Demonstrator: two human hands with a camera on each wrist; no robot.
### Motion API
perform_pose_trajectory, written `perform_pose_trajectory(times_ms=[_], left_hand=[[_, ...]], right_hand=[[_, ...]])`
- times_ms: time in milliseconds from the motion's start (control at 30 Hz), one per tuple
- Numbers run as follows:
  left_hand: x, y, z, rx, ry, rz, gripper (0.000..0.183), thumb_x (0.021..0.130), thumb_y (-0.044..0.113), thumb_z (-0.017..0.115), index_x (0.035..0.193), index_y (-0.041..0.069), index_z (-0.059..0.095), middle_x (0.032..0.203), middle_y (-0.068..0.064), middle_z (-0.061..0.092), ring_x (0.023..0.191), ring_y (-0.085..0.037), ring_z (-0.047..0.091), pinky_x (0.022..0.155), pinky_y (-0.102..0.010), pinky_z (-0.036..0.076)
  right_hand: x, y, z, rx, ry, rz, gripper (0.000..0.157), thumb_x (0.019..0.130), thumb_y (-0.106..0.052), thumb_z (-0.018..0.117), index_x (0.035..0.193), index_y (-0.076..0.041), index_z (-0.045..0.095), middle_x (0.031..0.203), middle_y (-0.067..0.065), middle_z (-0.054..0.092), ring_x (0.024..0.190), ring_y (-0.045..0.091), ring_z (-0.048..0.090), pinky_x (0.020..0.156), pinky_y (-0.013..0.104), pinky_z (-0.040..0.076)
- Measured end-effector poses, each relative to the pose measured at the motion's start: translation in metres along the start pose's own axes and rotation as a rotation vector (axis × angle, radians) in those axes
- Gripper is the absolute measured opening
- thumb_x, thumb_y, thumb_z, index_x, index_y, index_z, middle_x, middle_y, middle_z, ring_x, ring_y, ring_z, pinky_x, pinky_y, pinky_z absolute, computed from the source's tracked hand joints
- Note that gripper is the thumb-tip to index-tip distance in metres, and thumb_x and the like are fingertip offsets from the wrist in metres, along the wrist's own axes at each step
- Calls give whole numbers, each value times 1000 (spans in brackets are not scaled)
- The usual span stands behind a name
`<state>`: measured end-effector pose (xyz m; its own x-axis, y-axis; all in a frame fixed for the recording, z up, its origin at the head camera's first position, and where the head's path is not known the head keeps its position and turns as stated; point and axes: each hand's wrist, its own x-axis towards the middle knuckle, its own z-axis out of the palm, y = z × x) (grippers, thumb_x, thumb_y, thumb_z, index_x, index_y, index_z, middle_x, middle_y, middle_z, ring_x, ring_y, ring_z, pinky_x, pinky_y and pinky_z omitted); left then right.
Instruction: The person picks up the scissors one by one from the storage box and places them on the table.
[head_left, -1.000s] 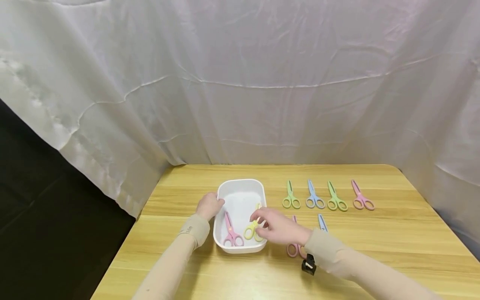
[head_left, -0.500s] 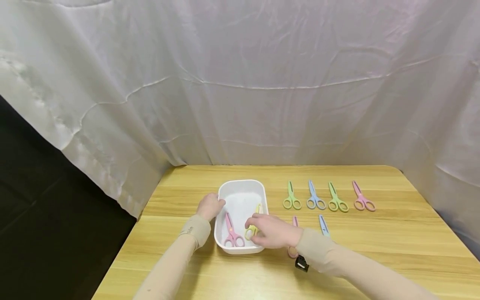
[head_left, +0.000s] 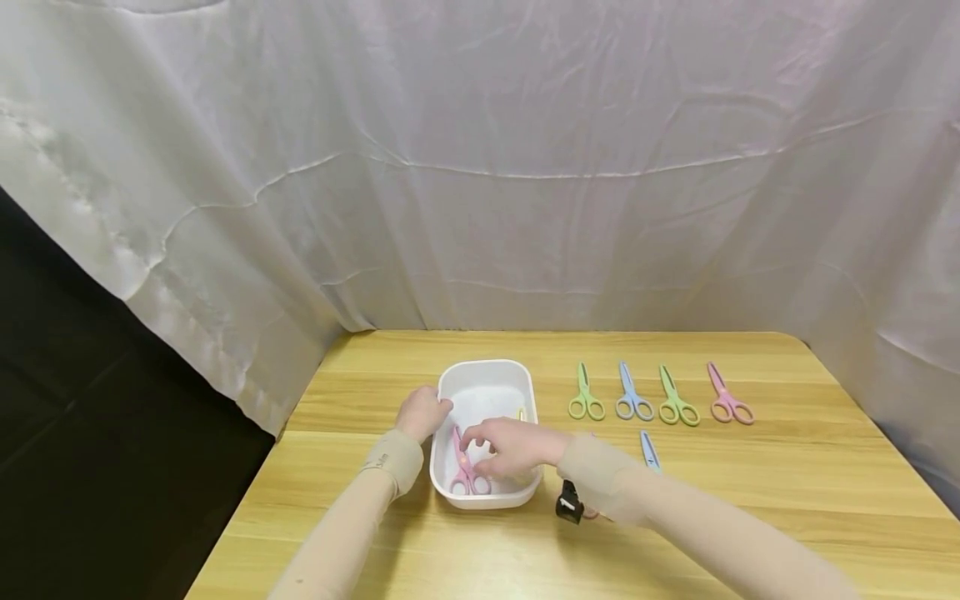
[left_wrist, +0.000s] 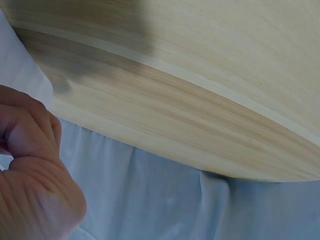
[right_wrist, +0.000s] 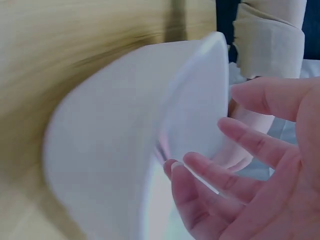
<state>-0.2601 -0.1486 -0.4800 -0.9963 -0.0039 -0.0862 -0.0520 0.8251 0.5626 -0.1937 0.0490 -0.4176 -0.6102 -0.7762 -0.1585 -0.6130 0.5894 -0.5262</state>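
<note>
My left hand grips the left rim of a white plastic box; in the left wrist view its fingers are curled at the box wall. Inside the box lie pink scissors and yellow scissors, the latter mostly hidden under my right hand. That hand hovers over the box with its fingertips close to the pink scissors. Its fingers look spread and loosely bent in the right wrist view, with nothing between them.
To the right, a row on the wooden table holds green scissors, blue scissors, more green scissors and pink scissors. Nearer blue scissors are partly covered by my right forearm. A pale curtain hangs behind.
My right hand has moved left across the box, from the yellow scissors to the pink ones. The left hand keeps its grip on the rim.
</note>
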Motion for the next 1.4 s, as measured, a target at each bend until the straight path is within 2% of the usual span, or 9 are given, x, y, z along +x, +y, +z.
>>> perform_pose_trajectory(times_ms=[100,167,433,600,800,1033,1200,1267,1400], left_hand=[[0,2,0,1,7,-2,24,91,21,58,93,-1,68,88,-15,71,75,-25,66,67,-35,60],[-1,3,-1,1,8,2,24,90,21,58,92,-1,67,86,-14,70,74,-24,66,68,-35,60],[-3,2,-2,-8,-1,13,18,90,18,58,88,1,66,73,-7,60,68,-20,61,62,-31,57],[-3,1,-2,5,2,24,20,90,19,57,89,1,66,73,-6,60,68,-20,61,62,-30,57],[-2,1,-2,14,3,25,22,90,19,56,93,0,68,73,-7,61,67,-21,60,60,-29,53],[-3,2,-3,24,6,24,23,90,19,58,94,-1,68,78,-10,64,69,-23,58,62,-32,50],[-1,2,-1,18,4,15,23,90,20,59,94,-1,68,79,-10,65,68,-22,57,60,-29,48],[-1,1,0,12,-1,7,24,91,20,59,95,-1,68,80,-10,66,68,-21,57,60,-28,47],[0,0,1,9,-2,7,24,91,20,59,95,-2,68,80,-11,66,68,-21,59,60,-29,49]], right_hand=[[10,-5,-5,-2,-32,40,37,91,-18,66,127,-9,64,102,11,68,86,18,59,80,27,50],[16,-6,-7,-19,-50,61,36,91,-18,66,126,-10,65,100,10,68,85,16,58,81,28,49],[39,-5,-7,-70,-126,150,28,92,-24,65,118,-14,68,103,5,68,89,13,57,84,28,48],[48,-3,-5,-78,-174,196,30,90,-23,64,119,-18,68,110,1,66,93,11,54,87,27,47],[54,-3,-3,8,-221,246,33,89,-19,64,122,-18,66,100,-1,60,81,9,54,71,22,45],[60,-1,1,116,-253,295,36,90,-17,67,125,-15,65,117,4,59,84,14,58,75,27,52],[65,3,4,195,-260,332,34,91,-13,67,125,-11,65,111,2,57,83,17,58,83,35,56],[66,4,6,207,-255,345,33,91,-12,67,123,-11,66,109,1,58,83,17,58,83,34,56],[66,6,9,229,-239,352,28,90,-11,65,118,-10,67,98,-1,59,76,13,53,70,25,49]])
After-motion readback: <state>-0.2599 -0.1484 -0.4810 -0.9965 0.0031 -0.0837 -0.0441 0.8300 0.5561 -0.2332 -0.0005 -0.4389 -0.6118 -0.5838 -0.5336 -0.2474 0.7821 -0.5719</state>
